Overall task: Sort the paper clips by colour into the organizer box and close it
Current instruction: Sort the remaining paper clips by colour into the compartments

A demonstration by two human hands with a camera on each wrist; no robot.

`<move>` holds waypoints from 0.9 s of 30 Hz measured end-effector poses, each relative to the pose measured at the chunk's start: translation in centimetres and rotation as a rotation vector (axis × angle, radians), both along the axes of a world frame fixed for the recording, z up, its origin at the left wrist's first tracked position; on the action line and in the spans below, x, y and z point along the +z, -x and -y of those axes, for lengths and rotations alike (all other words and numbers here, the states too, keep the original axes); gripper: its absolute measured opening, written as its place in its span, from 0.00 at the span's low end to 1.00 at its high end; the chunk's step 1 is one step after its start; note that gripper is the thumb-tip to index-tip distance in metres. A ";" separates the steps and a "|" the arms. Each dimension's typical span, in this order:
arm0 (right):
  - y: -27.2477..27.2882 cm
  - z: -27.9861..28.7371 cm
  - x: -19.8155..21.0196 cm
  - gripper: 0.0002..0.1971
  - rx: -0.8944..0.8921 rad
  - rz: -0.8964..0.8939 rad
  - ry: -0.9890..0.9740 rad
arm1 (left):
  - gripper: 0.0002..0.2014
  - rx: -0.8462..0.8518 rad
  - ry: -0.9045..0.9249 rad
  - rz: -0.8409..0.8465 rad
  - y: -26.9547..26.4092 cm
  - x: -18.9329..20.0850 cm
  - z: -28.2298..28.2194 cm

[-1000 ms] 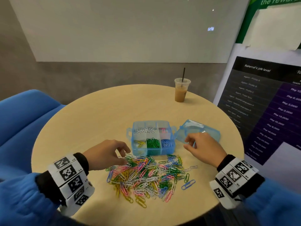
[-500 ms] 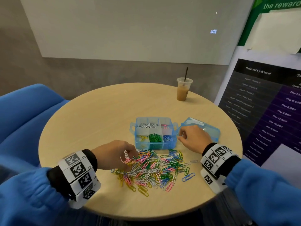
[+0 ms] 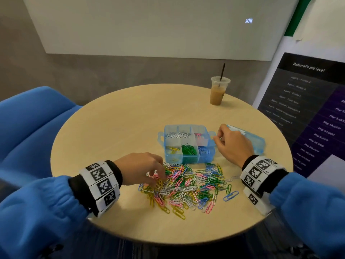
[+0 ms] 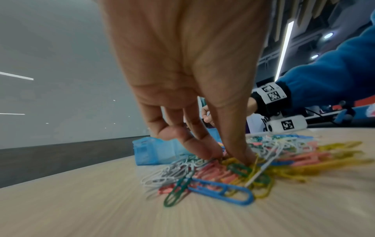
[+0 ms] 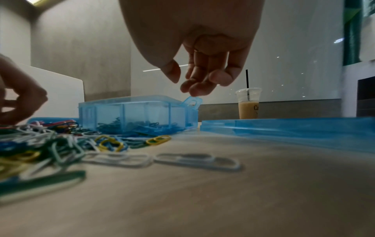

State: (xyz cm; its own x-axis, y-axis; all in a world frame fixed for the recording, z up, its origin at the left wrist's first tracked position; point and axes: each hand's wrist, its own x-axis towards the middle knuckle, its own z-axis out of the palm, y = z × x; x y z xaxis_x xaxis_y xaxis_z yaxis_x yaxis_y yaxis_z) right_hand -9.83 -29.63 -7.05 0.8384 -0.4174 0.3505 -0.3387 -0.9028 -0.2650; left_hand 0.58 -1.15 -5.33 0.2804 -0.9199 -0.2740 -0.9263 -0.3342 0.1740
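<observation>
A clear blue organizer box [image 3: 205, 159] stands open on the round table [image 3: 112, 128], with white, pink, yellow, green and blue clips in separate compartments. Its lid [image 3: 258, 142] lies to the right of it. A mixed pile of paper clips [image 3: 192, 186] lies in front. My left hand [image 3: 156, 176] digs into the pile's left side; thumb and fingers [image 4: 229, 156] pinch a few clips there. My right hand [image 3: 217, 136] hovers at the box's right latch tab [image 5: 192, 101], fingers loosely curled, holding nothing.
An iced coffee cup [image 3: 217, 92] with a straw stands at the far right of the table. A blue chair [image 3: 31, 124] is on the left, a dark poster [image 3: 308, 113] on the right. A lone blue clip [image 3: 231, 195] lies right of the pile.
My left hand sank further into the pile's left side. My right hand drew back from the lid to the box's right latch.
</observation>
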 end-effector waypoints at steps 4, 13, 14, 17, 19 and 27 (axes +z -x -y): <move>-0.3 0.2 -0.4 0.09 0.020 -0.014 -0.013 | 0.14 -0.034 -0.030 0.057 0.2 -0.5 0.8; -0.5 0.4 -0.8 0.08 0.075 -0.012 -0.024 | 0.09 -0.033 0.023 0.077 0.4 -0.9 1.2; -0.5 0.4 -0.8 0.08 0.079 -0.010 -0.023 | 0.10 -0.035 0.022 0.079 0.4 -0.9 1.1; -0.5 0.5 -0.8 0.08 0.088 -0.002 -0.033 | 0.10 -0.040 0.019 0.071 0.5 -1.0 0.9; -0.5 0.5 -0.8 0.08 0.095 0.009 -0.037 | 0.10 -0.044 0.009 0.094 0.6 -1.0 0.7; -0.5 0.7 -0.9 0.09 0.087 0.018 -0.051 | 0.12 -0.087 0.014 0.188 0.0 -1.4 0.1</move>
State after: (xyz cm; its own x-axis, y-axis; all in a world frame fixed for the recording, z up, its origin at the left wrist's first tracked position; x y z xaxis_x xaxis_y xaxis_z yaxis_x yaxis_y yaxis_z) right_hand -9.33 -30.32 -7.94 0.8661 -0.3612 0.3457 -0.2547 -0.9137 -0.3166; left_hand 0.57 -1.28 -6.70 0.2445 -0.9462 -0.2118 -0.9683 -0.2500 -0.0009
